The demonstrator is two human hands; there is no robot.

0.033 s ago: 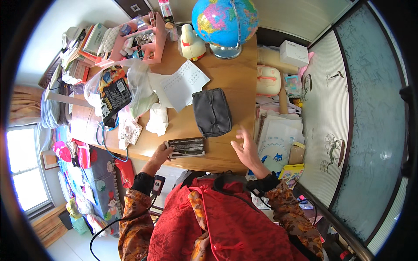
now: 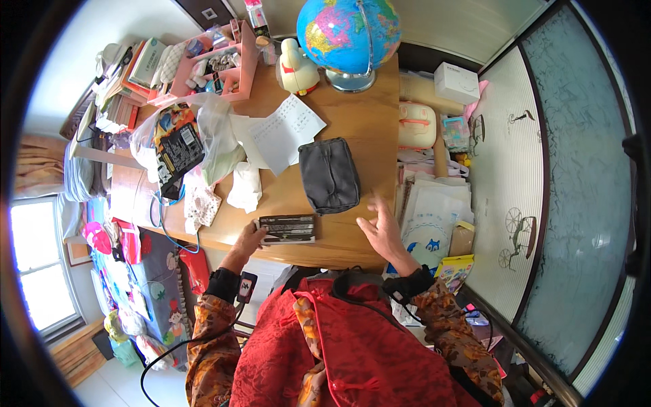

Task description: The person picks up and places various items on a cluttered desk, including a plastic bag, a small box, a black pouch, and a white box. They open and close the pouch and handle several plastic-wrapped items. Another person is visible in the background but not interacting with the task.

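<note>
My left hand (image 2: 249,239) grips the left end of a flat black box with a pale edge (image 2: 290,229) near the front edge of the wooden desk (image 2: 366,236). The thumb and fingers close around that end. My right hand (image 2: 381,229) hovers by the desk's right front corner, holding nothing, its fingers apart. Between the two hands and farther back lies a black zippered pouch (image 2: 329,176), closer to the right hand and not touched by it. White crumpled tissue or cloth (image 2: 245,186) rests left of the pouch.
Behind the pouch are a sheet of handwritten paper (image 2: 293,129), a duck-like figure (image 2: 297,71) and a globe (image 2: 349,34). A plastic bag with a black package (image 2: 180,146) and a pink organizer (image 2: 244,74) occupy the left. Shelved items, including a cream case (image 2: 416,125), stand beyond the right edge.
The flat black box and my left hand have shifted slightly to the left. My right hand has moved a touch left; the pouch stays where it was.
</note>
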